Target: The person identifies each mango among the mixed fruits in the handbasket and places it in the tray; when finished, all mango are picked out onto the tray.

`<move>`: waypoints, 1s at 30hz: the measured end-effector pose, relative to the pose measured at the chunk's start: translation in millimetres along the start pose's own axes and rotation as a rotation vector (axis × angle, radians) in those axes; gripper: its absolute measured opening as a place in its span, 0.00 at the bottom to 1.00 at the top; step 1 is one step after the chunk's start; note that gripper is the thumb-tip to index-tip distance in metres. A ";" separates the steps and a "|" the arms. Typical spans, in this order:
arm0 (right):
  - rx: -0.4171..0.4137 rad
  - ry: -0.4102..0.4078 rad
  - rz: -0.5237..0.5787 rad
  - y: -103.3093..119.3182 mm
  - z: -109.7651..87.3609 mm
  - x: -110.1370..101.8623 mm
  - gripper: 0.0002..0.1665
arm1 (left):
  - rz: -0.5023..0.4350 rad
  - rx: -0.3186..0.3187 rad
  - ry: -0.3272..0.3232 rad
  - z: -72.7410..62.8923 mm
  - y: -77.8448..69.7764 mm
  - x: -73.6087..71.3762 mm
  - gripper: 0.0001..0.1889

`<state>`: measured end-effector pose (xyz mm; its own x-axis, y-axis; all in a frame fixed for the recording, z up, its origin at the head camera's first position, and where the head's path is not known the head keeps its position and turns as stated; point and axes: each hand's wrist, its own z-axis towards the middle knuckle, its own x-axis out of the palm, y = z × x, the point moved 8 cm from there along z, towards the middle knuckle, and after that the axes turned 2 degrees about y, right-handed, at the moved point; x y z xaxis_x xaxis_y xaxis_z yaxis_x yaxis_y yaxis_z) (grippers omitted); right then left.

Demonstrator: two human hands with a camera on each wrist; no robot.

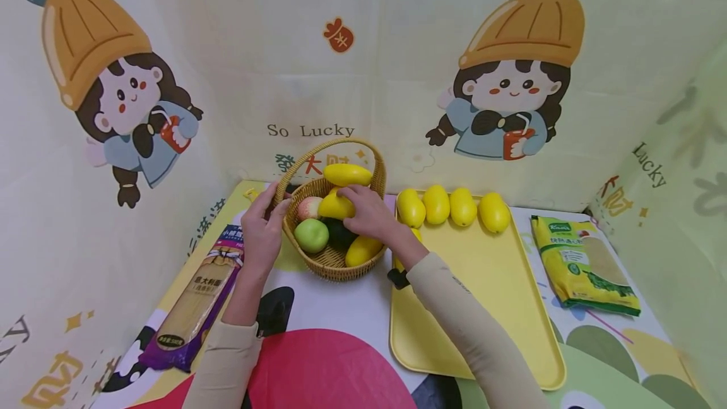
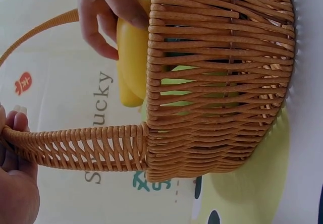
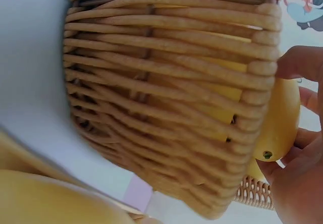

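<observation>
A wicker basket (image 1: pixel 332 272) with a tall hoop handle stands at the back of the table. My left hand (image 1: pixel 262 232) holds the left side of its handle (image 2: pixel 91 146). My right hand (image 1: pixel 372 213) reaches over the basket and grips a yellow mango (image 1: pixel 336 206), which shows between thumb and fingers at the rim in the right wrist view (image 3: pixel 283 115). Around it in the basket are a green apple (image 1: pixel 312 236), a pinkish-white peach (image 1: pixel 309 207), a dark green fruit or vegetable (image 1: pixel 339 233), another yellow mango (image 1: pixel 363 250) and a long yellow fruit (image 1: pixel 348 175) at the back.
A yellow tray (image 1: pixel 483 308) lies right of the basket under my right forearm, with several mangoes (image 1: pixel 463 207) along its back edge. Farther right is a yellow-green food packet (image 1: pixel 585 264). A purple pasta packet (image 1: pixel 199 295) lies at the left. A printed cloth wall stands behind.
</observation>
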<state>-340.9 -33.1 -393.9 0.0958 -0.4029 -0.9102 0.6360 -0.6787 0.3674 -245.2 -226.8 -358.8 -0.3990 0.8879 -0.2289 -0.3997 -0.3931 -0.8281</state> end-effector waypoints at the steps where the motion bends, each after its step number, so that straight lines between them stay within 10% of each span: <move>1: -0.001 -0.003 0.011 -0.7 -1.3 -0.5 0.33 | 0.002 -0.005 0.000 -0.1 0.8 0.2 0.24; 30: -0.036 -0.061 0.062 -42.1 -84.3 -42.8 0.32 | 0.000 -0.038 -0.009 -1.7 0.6 2.2 0.23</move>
<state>-307.2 64.5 -386.6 0.0902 -0.4809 -0.8721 0.6573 -0.6291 0.4149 -244.9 -224.7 -360.7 -0.4064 0.8856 -0.2247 -0.3677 -0.3837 -0.8471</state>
